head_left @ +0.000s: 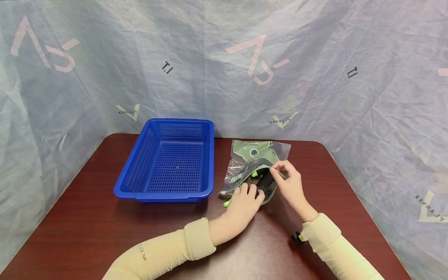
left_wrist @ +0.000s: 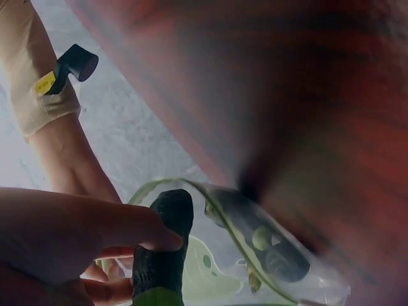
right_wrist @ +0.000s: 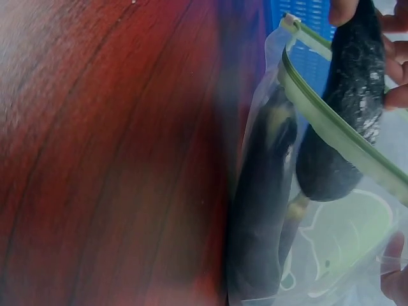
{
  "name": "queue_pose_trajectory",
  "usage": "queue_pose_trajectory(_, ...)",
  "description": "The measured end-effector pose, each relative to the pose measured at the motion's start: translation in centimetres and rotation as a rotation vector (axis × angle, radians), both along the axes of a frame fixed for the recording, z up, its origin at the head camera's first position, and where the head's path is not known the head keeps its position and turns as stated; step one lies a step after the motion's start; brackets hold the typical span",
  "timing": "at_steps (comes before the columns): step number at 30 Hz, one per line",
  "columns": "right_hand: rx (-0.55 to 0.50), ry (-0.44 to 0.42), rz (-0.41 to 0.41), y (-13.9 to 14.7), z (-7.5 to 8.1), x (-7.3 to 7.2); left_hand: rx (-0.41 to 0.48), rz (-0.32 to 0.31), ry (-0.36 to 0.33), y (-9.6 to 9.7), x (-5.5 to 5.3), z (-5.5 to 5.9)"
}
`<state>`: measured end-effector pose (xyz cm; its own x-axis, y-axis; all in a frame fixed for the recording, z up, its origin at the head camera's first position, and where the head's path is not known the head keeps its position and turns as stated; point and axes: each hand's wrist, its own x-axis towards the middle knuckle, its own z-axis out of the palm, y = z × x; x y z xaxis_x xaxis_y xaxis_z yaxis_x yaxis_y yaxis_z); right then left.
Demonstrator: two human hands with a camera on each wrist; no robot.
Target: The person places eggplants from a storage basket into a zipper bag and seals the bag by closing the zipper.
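A clear zip bag (head_left: 241, 151) with a green print lies on the table, its green-edged mouth parted towards me. My left hand (head_left: 242, 207) grips a dark eggplant (right_wrist: 357, 83), whose far end reaches inside the bag's mouth in the right wrist view. Its bright green end (left_wrist: 158, 296) sticks out behind the fingers. With thumb and fingertips, my right hand (head_left: 291, 186) pinches the right edge of the opening. Another dark eggplant-like piece (right_wrist: 258, 197) lies within the bag. Smaller contents are partly hidden by the film and my left hand.
A blue perforated basket (head_left: 163, 194) stands left of the bag on the dark red table (head_left: 87, 217). A printed grey cloth (head_left: 204, 77) hangs behind and along both sides. A small black device (head_left: 297, 238) is strapped at my right cuff.
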<state>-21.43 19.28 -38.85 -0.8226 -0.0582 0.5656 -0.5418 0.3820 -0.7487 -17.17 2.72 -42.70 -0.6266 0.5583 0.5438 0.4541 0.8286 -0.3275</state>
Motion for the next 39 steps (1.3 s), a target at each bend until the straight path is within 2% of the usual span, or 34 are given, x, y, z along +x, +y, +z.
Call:
queue_pose_trajectory(14, -0.004, 0.007, -0.003, -0.1, -0.2, 0.1, -0.059, 0.059, -0.020, 1.1, -1.0, -1.6)
queue_pose_trajectory(28, -0.014, 0.017, 0.005, -0.2, -0.2, 0.0, -0.052, 0.092, -0.043, 2.0, -2.0, -2.2)
queue_pose_trajectory(33, -0.023, 0.015, 0.013, -0.2, -0.2, 0.0, -0.074, 0.113, -0.090, 2.4, -2.2, -2.5)
queue_pose_trajectory(39, -0.027, 0.017, 0.026, -0.1, -0.2, 0.0, -0.100, 0.094, -0.221, 2.0, -2.1, -2.3)
